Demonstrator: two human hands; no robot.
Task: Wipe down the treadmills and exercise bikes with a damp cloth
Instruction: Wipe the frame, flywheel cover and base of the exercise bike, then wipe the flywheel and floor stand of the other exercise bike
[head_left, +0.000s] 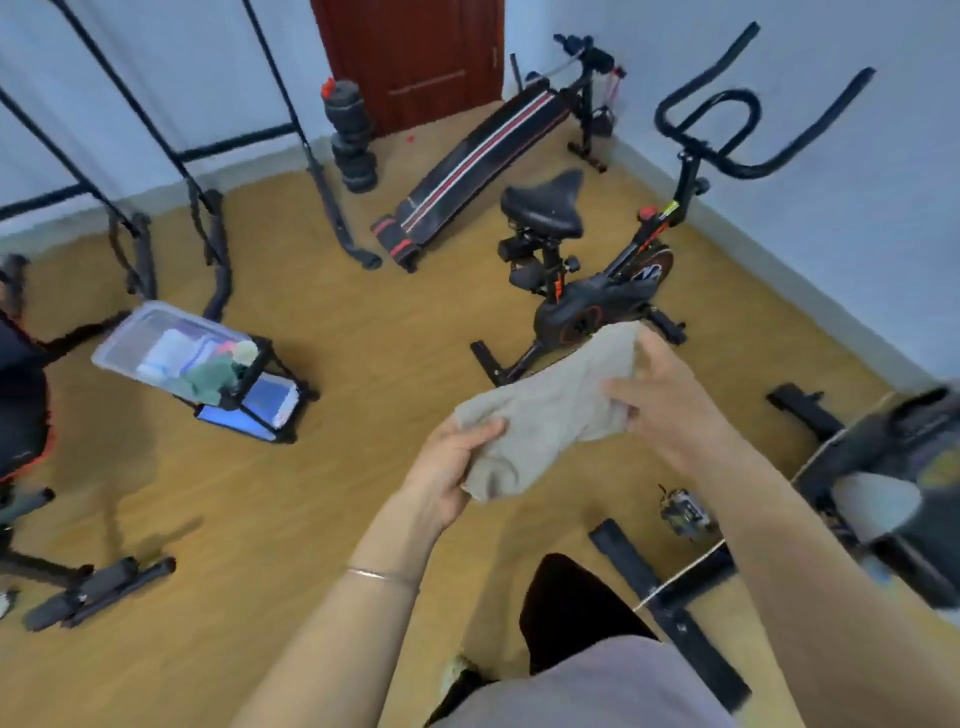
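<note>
A person holds a grey cloth (550, 410) up in the air with both hands. The left hand (452, 467) grips the near, low end of the cloth, with the thumb lying on top. The right hand (670, 400) grips the far, high end, with its fingers curled round the edge. The cloth hangs stretched between the two hands. A thin bracelet (382, 574) sits on the left wrist. Past the cloth stands a black exercise bike (587, 301) with red bits, a black seat and curved black handlebars. It stands on the wood floor (363, 338) near the white wall on the right. The top of the cloth hides a bit of the bike's base, but I cannot tell if they touch. Behind the bike a black sit-up bench (478, 156) with red and white stripes lies near a dark red door (410, 57). A stack of black weights (350, 140) stands beside the door. On the left a clear plastic box (156, 343) with things inside sits on a small black stand. Another dark machine (883, 467) is low on the right, all blurred
</note>
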